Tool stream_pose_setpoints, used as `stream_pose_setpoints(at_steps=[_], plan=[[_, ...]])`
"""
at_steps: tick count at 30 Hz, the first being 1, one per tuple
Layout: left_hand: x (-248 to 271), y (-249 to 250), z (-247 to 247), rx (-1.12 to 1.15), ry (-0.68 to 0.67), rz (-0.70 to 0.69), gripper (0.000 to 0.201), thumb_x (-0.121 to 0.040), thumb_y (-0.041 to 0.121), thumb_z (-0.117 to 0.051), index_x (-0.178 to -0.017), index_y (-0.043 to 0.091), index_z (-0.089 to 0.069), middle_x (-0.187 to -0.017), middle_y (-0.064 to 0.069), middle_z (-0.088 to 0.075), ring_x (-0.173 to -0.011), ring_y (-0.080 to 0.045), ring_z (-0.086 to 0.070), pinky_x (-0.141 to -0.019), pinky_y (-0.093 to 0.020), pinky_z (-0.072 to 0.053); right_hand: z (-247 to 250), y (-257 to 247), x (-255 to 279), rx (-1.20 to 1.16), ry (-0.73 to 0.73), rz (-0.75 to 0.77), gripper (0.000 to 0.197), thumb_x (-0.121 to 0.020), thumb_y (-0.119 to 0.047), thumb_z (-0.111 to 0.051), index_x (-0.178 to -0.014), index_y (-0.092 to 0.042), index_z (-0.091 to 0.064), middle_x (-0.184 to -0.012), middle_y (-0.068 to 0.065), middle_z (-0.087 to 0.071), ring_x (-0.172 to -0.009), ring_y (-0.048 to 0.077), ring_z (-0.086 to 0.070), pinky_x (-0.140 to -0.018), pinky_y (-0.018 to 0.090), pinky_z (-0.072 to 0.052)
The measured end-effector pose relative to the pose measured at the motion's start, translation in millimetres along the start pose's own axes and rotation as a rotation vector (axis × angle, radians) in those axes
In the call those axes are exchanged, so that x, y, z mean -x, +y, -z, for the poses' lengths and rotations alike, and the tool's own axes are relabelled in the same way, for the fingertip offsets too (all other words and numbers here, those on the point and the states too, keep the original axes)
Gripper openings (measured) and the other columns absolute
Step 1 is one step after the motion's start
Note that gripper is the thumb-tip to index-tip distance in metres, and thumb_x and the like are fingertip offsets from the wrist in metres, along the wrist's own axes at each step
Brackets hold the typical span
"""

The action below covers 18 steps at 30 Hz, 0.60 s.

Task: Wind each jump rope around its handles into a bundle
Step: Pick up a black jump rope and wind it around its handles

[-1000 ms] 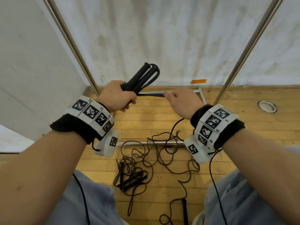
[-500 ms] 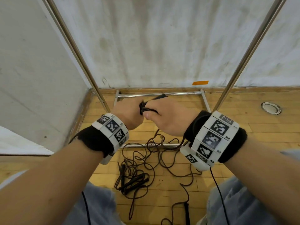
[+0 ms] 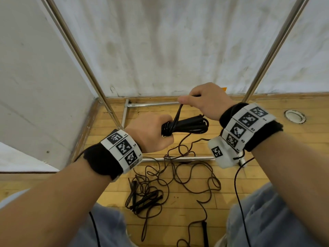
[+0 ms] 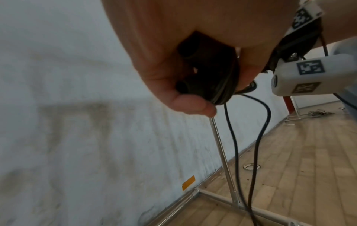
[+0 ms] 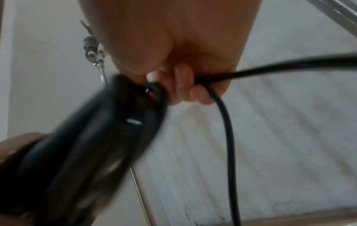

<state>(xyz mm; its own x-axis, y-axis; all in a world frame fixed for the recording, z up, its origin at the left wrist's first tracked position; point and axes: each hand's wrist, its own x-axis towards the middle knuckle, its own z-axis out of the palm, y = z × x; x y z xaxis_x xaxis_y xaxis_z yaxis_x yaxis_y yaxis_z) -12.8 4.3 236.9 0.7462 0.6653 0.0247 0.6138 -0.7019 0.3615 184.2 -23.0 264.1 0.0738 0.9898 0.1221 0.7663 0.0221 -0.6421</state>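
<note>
My left hand grips one end of a black jump-rope bundle, its two handles lying side by side and pointing right. In the left wrist view the bundle shows rope turns wrapped round the handle ends, and loose rope hangs toward the floor. My right hand, above and right of the bundle, pinches the free black rope, which runs taut down to the wrapped end. The right wrist view shows fingers curled round that rope, with the blurred bundle close by.
More jump ropes lie tangled on the wooden floor between my knees, and a loose handle lies nearer me. Metal frame poles rise left and right before a white wall. A round floor fitting sits far right.
The hands have parted: my right hand has risen up and to the right, pulling the rope taut. The bundle, hidden between the hands half a second ago, now points right.
</note>
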Motion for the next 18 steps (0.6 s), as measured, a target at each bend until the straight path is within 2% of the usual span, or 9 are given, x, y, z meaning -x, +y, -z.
stream_pose_setpoints(at_steps=[3, 5, 7, 9, 11, 14, 18], plan=[[6.0, 5.2, 11.0, 0.109, 0.084, -0.064, 0.012, -0.078, 0.030, -0.065, -0.086, 0.028, -0.056, -0.062, 0.007, -0.058, -0.059, -0.009, -0.056, -0.055, -0.025, -0.046, 3.1, 2.2, -0.8, -0.162, -0.126, -0.052, 0.054, -0.083, -0.056, -0.056, -0.054, -0.012, -0.040, -0.048, -0.003, -0.031, -0.041, 0.010, -0.029, -0.042, 0.011, -0.031], [8.6, 8.8, 16.0, 0.188, 0.138, -0.078, 0.015, -0.076, 0.034, -0.062, -0.088, 0.026, -0.058, -0.062, 0.006, -0.059, -0.057, -0.009, -0.057, -0.052, -0.020, -0.044, 3.8, 3.0, 0.3, -0.266, -0.186, -0.093, 0.048, -0.088, -0.049, -0.053, -0.054, -0.016, -0.044, -0.040, -0.009, -0.042, -0.035, 0.001, -0.039, -0.043, 0.005, -0.034], [9.6, 12.0, 18.9, 0.276, 0.200, -0.074, 0.025, -0.073, 0.035, -0.059, -0.093, 0.020, -0.062, -0.064, 0.006, -0.061, -0.056, -0.008, -0.057, -0.051, -0.018, -0.044, -1.7, 2.9, 2.5, -0.310, -0.215, -0.111, 0.030, -0.093, -0.029, -0.053, -0.065, -0.017, -0.053, -0.044, -0.011, -0.054, -0.041, -0.006, -0.050, -0.046, 0.003, -0.037], [8.0, 13.4, 21.4, 0.355, 0.275, -0.021, 0.027, -0.071, 0.035, -0.060, -0.091, 0.017, -0.062, -0.066, 0.006, -0.060, -0.058, -0.007, -0.057, -0.051, -0.017, -0.042, -11.4, 0.0, 5.0, -0.355, -0.221, -0.138, 0.026, -0.094, -0.014, -0.050, -0.069, -0.017, -0.053, -0.043, -0.010, -0.052, -0.043, 0.000, -0.048, -0.044, 0.009, -0.038], [5.6, 14.0, 23.9, 0.431, 0.343, 0.052, 0.026, -0.070, 0.035, -0.060, -0.087, 0.016, -0.059, -0.065, 0.004, -0.059, -0.059, -0.010, -0.056, -0.052, -0.020, -0.042, -22.8, -5.5, 7.0, -0.507, -0.277, -0.207, 0.036, -0.096, -0.023, -0.044, -0.060, -0.019, -0.045, -0.042, -0.009, -0.042, -0.043, 0.010, -0.034, -0.041, 0.019, -0.030], [2.9, 18.4, 25.7, 0.630, 0.379, 0.129, 0.030, -0.071, 0.031, -0.059, -0.091, 0.009, -0.058, -0.070, -0.011, -0.064, -0.059, -0.026, -0.060, -0.056, -0.041, -0.051, -37.1, -13.0, 5.3, -0.587, -0.299, -0.278, 0.047, -0.095, -0.042, -0.038, -0.052, -0.022, -0.036, -0.045, -0.007, -0.036, -0.043, 0.012, -0.026, -0.044, 0.025, -0.024], [0.2, 23.8, 24.0, 0.833, 0.396, 0.170, 0.023, -0.076, 0.024, -0.056, -0.095, 0.014, -0.052, -0.064, -0.008, -0.063, -0.048, -0.018, -0.057, -0.044, -0.033, -0.048, -48.4, -17.7, 8.7, -0.555, -0.309, -0.336, 0.057, -0.096, -0.054, -0.024, -0.052, -0.020, -0.037, -0.043, -0.006, -0.037, -0.044, 0.016, -0.031, -0.049, 0.029, -0.032]])
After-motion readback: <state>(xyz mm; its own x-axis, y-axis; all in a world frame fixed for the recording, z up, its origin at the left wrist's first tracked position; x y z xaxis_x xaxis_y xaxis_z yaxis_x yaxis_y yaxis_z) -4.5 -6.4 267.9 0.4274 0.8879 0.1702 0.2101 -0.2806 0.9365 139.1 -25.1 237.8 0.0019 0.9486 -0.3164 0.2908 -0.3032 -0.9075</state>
